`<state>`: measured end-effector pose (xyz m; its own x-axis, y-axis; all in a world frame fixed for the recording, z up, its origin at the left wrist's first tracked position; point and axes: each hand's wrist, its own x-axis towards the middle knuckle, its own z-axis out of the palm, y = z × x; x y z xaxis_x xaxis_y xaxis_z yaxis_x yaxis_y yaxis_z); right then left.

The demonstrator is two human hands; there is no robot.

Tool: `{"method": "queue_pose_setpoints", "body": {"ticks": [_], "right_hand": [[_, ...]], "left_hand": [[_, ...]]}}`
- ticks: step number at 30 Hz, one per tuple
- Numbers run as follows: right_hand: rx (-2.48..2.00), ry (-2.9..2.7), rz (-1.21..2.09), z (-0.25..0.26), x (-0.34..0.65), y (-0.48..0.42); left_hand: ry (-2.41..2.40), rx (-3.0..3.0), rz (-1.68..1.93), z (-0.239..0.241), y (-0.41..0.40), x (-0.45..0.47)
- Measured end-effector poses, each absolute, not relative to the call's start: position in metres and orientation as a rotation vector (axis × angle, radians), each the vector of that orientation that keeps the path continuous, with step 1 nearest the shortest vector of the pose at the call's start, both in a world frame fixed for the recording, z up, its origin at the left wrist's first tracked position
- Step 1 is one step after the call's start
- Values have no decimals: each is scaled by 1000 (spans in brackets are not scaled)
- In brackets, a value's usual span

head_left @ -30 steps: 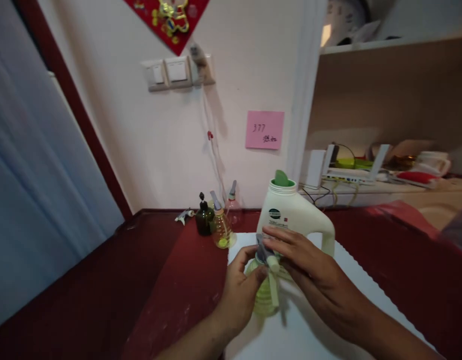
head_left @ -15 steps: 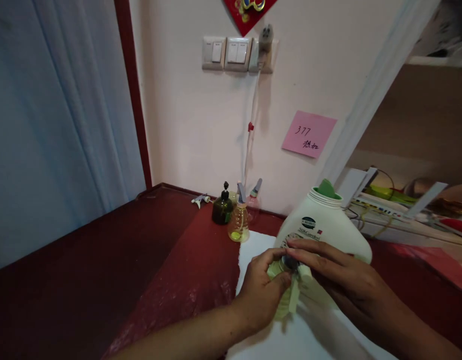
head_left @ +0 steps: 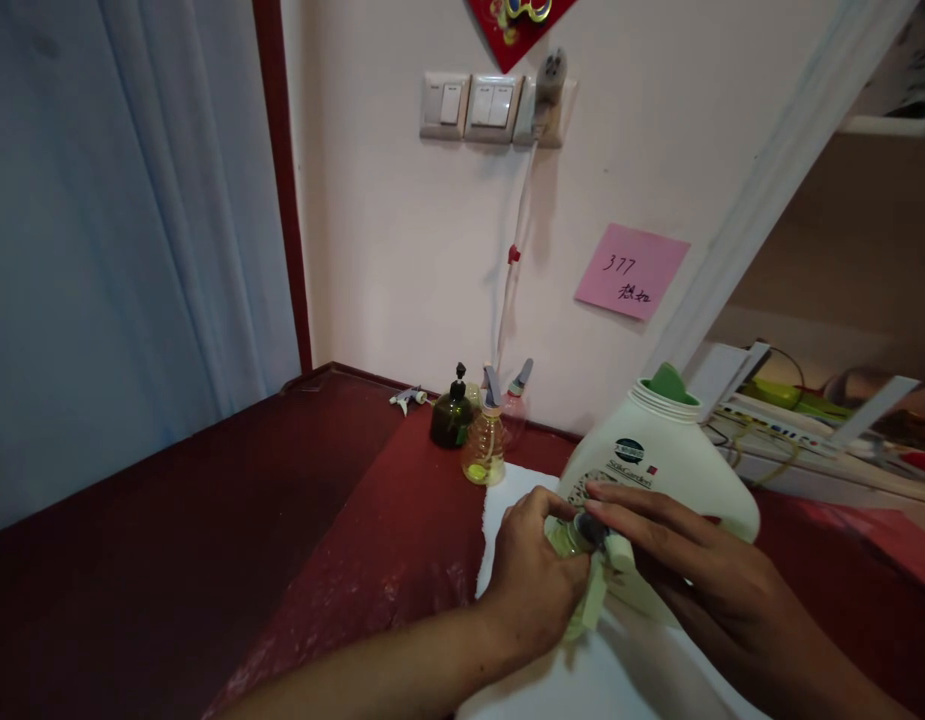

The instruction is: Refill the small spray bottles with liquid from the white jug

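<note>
My left hand [head_left: 533, 585] is wrapped round a small yellow-green spray bottle [head_left: 574, 590] standing on a white sheet [head_left: 507, 500]. The fingers of my right hand [head_left: 679, 560] pinch the bottle's grey spray head [head_left: 591, 528] from the right. Most of the bottle is hidden under both hands. Just behind them stands a large cream detergent jug [head_left: 661, 455] with a green spout, its label facing me.
At the back by the wall stand a dark green pump bottle [head_left: 451, 415], a clear yellow spray bottle [head_left: 484, 445] and a pinkish one [head_left: 513, 410]. A loose spray nozzle [head_left: 406, 398] lies on the dark red table [head_left: 207, 540]. A shelf [head_left: 807, 420] with cables is at right.
The view has swung left and down. My right hand's fingers have turned on the spray head while my left hand stays closed round the bottle.
</note>
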<state>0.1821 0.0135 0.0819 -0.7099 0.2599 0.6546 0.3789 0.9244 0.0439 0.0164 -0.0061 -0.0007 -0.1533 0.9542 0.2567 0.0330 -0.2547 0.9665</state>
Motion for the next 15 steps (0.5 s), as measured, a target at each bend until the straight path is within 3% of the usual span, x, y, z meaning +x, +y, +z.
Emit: {"method": "queue_pose_setpoints", "body": {"ticks": [10, 15], "right_hand": [[-466, -2365, -163, 77, 184, 14], [-473, -2368, -175, 77, 184, 14]], "left_hand": [[1157, 1628, 1534, -13, -15, 13], [1183, 1504, 1545, -6, -11, 18]]}}
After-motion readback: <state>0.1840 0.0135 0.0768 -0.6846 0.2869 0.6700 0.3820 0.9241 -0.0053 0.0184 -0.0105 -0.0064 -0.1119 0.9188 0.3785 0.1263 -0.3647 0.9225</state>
